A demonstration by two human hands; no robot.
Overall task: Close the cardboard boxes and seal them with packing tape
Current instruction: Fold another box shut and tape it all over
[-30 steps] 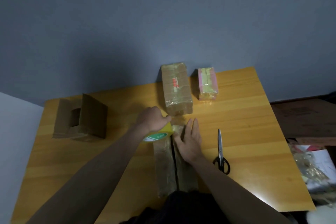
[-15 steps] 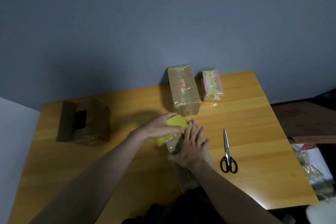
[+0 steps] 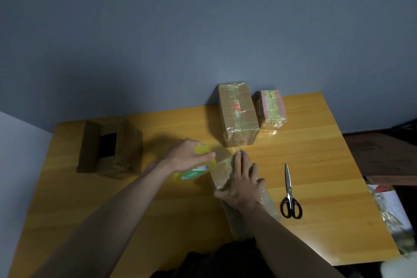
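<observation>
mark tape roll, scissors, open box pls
tape roll point(image 3: 193, 172): head view, on its yellow-green side face below the left hand.
scissors point(image 3: 290, 203): head view, just above the black handles.
open box point(image 3: 129, 142): head view, on its brown top flap.

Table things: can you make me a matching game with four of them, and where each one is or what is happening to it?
Things
1. scissors
2. tape roll
3. open cardboard box
4. pink and yellow package

Places or states
A. held in the left hand
B. at the far edge, beside the wall
C. lying flat, right of the box under the right hand
D. alone on the left side of the table

Pairs: 1-C, 2-A, 3-D, 4-B
</observation>
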